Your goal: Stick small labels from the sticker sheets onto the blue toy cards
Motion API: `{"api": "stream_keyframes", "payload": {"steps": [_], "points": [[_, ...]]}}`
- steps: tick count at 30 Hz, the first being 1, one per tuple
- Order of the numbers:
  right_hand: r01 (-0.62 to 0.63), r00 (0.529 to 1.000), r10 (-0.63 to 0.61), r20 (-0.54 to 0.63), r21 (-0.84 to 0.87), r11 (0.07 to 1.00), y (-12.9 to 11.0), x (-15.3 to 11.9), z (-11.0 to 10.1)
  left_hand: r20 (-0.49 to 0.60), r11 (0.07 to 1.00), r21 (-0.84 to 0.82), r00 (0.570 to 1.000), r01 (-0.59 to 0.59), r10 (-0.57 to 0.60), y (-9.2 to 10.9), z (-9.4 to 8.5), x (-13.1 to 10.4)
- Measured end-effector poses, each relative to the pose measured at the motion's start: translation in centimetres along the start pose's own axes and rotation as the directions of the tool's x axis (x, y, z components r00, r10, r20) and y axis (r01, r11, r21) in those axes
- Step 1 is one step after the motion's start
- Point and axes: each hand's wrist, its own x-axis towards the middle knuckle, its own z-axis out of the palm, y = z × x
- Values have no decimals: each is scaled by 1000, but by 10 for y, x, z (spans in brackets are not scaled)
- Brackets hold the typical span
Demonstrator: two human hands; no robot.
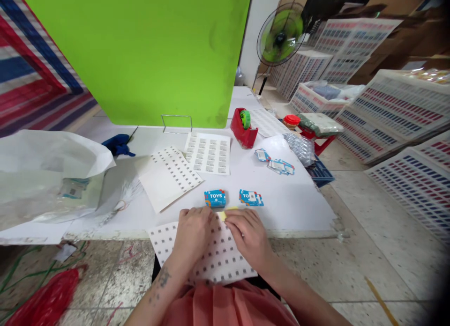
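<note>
Head view: at six o'clock, a sticker sheet (227, 256) overhangs the table (302, 211) edge. The left hand (196, 227) curls over it, grip impossible to tell; the right hand (249, 230) pinches a yellow piece (223, 216). Rightward, tabletop stretches at three o'clock; at twelve from the hands, a card stack (215, 198) reads "TOYS".

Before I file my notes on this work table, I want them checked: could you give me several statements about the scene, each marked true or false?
1. The left hand lies over a sheet of small printed marks. True.
2. The red dispenser holds a green tape roll. True.
3. The right hand grips the dispenser. False: it is at a small yellow piece.
4. The fan is left of the green panel. False: in this view it is right of it.
</note>
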Motion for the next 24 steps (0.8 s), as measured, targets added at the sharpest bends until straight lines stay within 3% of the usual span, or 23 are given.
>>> {"api": "stream_keyframes", "payload": {"steps": [4,10,14,24], "points": [[-309,951,302,66,249,918,16,24,-1,-9,998,16,998,-55,55,-1,1,-2],[-606,795,544,269,326,725,50,58,21,-55,976,24,974,-219,220,4,8,-7],[-654,755,561,340,334,679,56,64,32,-61,966,42,964,-255,257,4,11,-6],[-661,737,527,423,289,692,58,71,28,-41,964,54,964,-260,262,4,11,-2]]}}
